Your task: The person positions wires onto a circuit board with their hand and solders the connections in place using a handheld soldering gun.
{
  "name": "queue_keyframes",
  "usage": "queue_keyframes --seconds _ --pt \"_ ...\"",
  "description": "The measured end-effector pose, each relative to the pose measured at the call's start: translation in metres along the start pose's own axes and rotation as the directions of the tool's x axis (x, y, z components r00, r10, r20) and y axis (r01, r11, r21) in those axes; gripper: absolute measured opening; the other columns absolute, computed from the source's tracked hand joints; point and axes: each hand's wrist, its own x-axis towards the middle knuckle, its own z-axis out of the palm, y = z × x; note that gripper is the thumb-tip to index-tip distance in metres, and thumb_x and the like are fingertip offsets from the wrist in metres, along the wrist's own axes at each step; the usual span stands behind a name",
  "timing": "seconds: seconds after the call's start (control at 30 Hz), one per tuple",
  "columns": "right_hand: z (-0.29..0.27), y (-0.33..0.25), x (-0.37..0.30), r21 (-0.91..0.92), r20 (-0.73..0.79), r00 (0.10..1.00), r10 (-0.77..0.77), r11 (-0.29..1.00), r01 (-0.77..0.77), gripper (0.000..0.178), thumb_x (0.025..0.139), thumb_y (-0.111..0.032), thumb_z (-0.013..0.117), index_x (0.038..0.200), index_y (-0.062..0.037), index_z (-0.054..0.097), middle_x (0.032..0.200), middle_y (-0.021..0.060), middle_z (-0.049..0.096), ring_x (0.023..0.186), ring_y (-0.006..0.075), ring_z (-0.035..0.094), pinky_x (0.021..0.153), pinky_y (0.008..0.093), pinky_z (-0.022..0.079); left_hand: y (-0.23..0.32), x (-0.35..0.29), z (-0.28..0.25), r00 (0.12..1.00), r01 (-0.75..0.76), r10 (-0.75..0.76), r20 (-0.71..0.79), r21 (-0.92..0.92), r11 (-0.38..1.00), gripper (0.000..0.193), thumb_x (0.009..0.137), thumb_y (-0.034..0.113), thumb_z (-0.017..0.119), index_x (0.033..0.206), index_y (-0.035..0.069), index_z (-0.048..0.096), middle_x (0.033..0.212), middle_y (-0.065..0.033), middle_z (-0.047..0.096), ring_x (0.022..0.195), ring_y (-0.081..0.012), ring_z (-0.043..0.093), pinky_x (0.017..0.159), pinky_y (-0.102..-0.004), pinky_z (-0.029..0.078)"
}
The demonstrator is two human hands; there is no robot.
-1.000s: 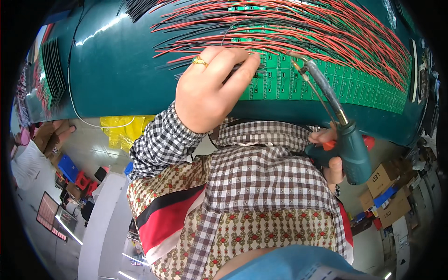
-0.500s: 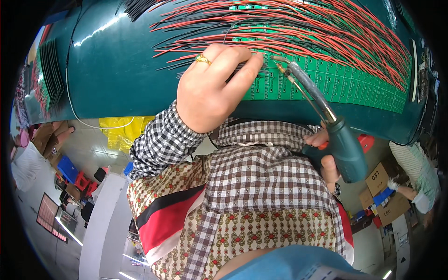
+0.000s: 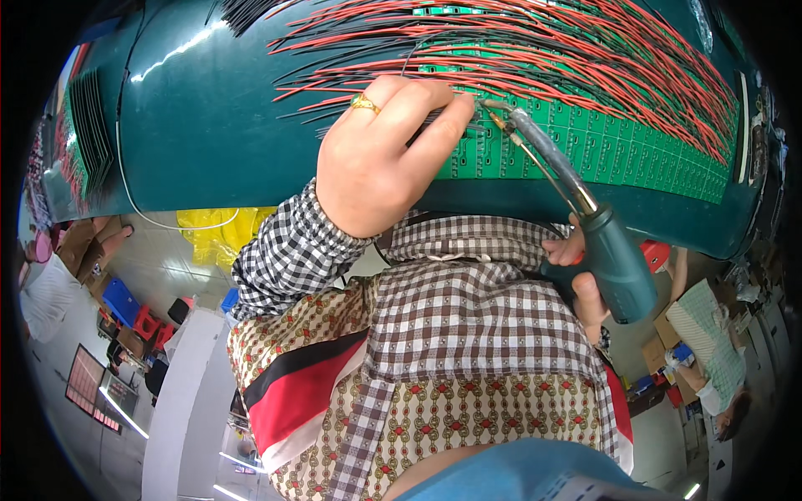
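Note:
My left hand (image 3: 376, 163), with a gold ring on one finger, is over the near edge of a sheet of green circuit boards (image 3: 647, 160). Its thumb and forefinger pinch what looks like a thin black wire (image 3: 407, 60), though the fingers mostly hide the grip. My right hand (image 3: 590, 299) is wrapped round the grip of a dark green soldering gun (image 3: 618, 263). The gun's bent metal tip and thin solder-feed tube reach up to the board, right beside my left fingertips. Rows of red and black wires (image 3: 535, 60) lie across the boards, their loose ends pointing left.
All this rests on a dark green tabletop (image 3: 209, 125). A stack of boards with wires (image 3: 88, 134) stands at the far left, past a white cable (image 3: 124, 159). A black wire bundle (image 3: 242, 15) lies at the back. At right, another person (image 3: 710, 342) is near cardboard boxes.
The soldering gun has shifted slightly left, its tip now nearer my left fingertips. My left hand stays almost in place. The person at the right has moved.

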Motion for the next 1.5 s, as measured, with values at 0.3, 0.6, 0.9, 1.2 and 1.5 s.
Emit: queue_keyframes --seconds 0.3,0.6,0.9,1.2,1.5 --pt "-0.007 0.0 -0.004 0.005 0.007 0.998 -0.055 0.998 0.055 0.089 0.082 -0.051 0.07 0.133 0.0133 0.037 0.094 0.0126 0.059 0.088 0.0255 0.063 0.08 0.0406 0.055 0.001 0.001 0.001 0.999 0.029 -0.03 -0.034 -0.019 0.999 0.037 0.064 -0.006 0.068 0.1 0.002 0.069 0.09 -0.0075 0.062 0.077 -0.0223 0.062 0.064 -0.0322 0.049" --pt "-0.014 0.017 0.009 0.217 0.064 0.979 -0.194 0.96 0.176 0.065 0.091 -0.046 0.054 0.13 0.0047 0.043 0.101 0.0111 0.056 0.093 0.0221 0.054 0.089 0.0398 0.046 0.007 -0.012 -0.014 0.995 0.059 -0.058 -0.084 0.009 0.998 0.032 0.066 0.011 0.062 0.097 0.001 0.064 0.091 -0.0096 0.06 0.079 -0.0237 0.061 0.062 -0.0337 0.052" --pt "-0.014 -0.006 0.034 0.312 -0.092 0.996 -0.007 0.949 0.036 0.054 0.089 -0.057 0.051 0.109 -0.0073 0.052 0.101 0.0084 0.056 0.096 0.0232 0.052 0.09 0.0418 0.043 0.01 -0.024 -0.011 0.994 0.055 -0.052 -0.092 0.027 0.998 0.023 0.076 0.013 0.06 0.097 0.003 0.06 0.089 -0.0066 0.053 0.082 -0.0218 0.055 0.06 -0.032 0.049" --pt "0.004 -0.039 0.028 0.382 -0.184 0.972 0.15 0.921 -0.07 0.053 0.091 -0.056 0.047 0.109 -0.0066 0.053 0.094 0.0057 0.053 0.092 0.0232 0.051 0.082 0.0415 0.045 0.012 -0.025 -0.012 0.976 0.006 -0.008 -0.218 -0.009 1.0 0.025 0.08 0.011 0.06 0.104 0.004 0.062 0.099 -0.0074 0.059 0.088 -0.0222 0.059 0.065 -0.0335 0.05" --pt "-0.101 -0.033 0.064 0.349 -0.08 0.791 -0.606 0.726 0.592 0.059 0.09 -0.056 0.049 0.116 -0.0041 0.053 0.084 0.0057 0.056 0.078 0.0207 0.054 0.07 0.0363 0.047 0.011 -0.027 -0.013 0.957 0.01 -0.011 -0.289 -0.004 1.0 0.037 0.082 0.006 0.055 0.118 0.001 0.061 0.102 -0.0095 0.061 0.086 -0.0232 0.061 0.07 -0.0327 0.051"
